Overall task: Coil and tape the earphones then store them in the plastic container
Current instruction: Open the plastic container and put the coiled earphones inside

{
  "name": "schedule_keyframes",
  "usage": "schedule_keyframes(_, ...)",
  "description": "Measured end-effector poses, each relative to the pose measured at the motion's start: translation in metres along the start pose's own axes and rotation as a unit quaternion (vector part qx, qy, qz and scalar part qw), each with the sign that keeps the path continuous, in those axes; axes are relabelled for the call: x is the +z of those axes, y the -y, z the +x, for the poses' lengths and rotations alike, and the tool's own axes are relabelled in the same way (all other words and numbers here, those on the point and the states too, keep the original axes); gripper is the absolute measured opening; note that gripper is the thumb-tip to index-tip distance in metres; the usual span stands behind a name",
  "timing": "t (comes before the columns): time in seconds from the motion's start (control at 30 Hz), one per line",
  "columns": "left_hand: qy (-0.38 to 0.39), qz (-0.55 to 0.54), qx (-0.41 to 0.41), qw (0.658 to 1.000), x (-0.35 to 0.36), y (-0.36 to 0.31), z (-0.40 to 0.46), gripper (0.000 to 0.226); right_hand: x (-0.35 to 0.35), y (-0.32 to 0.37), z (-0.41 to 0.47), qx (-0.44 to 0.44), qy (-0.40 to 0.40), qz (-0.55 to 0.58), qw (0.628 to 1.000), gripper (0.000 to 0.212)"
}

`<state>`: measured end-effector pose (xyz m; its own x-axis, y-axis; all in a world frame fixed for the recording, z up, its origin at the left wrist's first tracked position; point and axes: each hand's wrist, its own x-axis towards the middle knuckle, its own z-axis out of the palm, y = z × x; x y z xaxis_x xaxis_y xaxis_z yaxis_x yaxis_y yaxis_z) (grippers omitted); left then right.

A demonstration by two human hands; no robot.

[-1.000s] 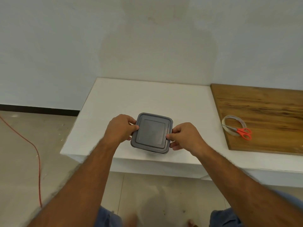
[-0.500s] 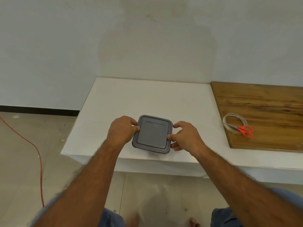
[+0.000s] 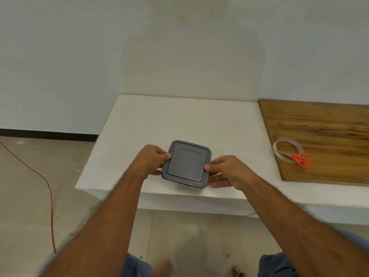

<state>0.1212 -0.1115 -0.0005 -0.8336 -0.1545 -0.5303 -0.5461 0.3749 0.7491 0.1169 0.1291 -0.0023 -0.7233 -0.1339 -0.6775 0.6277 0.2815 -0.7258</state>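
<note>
- A square plastic container [image 3: 186, 163] with a grey lid [image 3: 185, 162] pressed on is seen at the centre of the frame, set on a white table [image 3: 179, 120] close to its near edge.
- The container's left edge is gripped by the left hand [image 3: 150, 159], with the thumb laid on the lid's rim and the fingers curled down the side.
- The right edge is gripped by the right hand [image 3: 227, 171], with the thumb tip pressed on the lid's lower right corner and the fingers curled under the side.
- The earphones cannot be seen; the container's inside is hidden by the lid.
- A wooden board [image 3: 323, 136] is laid on the table at the right of the frame.
- A roll of clear tape [image 3: 288, 149] is placed on the board, with orange-handled scissors [image 3: 298, 158] laid across it.
- An orange cable [image 3: 45, 188] is trailed over the floor at the lower left.
</note>
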Motion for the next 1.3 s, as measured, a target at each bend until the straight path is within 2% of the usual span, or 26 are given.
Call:
schedule_keyframes(0.13, 0.008, -0.009, -0.002, 1.0, 0.0, 0.0, 0.001, 0.018, 0.0, -0.002, 0.004, 0.01, 0.008, 0.017, 1.0, 0.014)
schedule_keyframes(0.47, -0.023, 0.049, 0.036, 0.998, 0.001, 0.005, 0.003, 0.016, -0.001, -0.006, 0.004, -0.023, 0.0, 0.007, 1.0, 0.017)
schedule_keyframes(0.63, -0.083, 0.174, 0.09, 0.977, 0.003, 0.004, -0.004, 0.011, 0.0, -0.001, -0.002, -0.071, -0.047, -0.048, 0.995, 0.031)
schedule_keyframes(0.8, -0.116, 0.24, 0.103, 0.958, 0.004, 0.0, -0.007, 0.017, 0.009, 0.001, 0.0, -0.109, -0.095, -0.075, 0.987, 0.03)
schedule_keyframes(1.0, -0.114, 0.143, 0.072, 0.981, 0.009, 0.005, -0.004, 0.012, 0.008, -0.005, 0.003, -0.066, -0.061, -0.037, 0.995, 0.023)
schedule_keyframes(1.3, -0.064, -0.004, 0.024, 0.998, 0.007, 0.013, -0.006, 0.016, 0.009, -0.008, -0.001, -0.06, -0.04, -0.008, 0.997, 0.027)
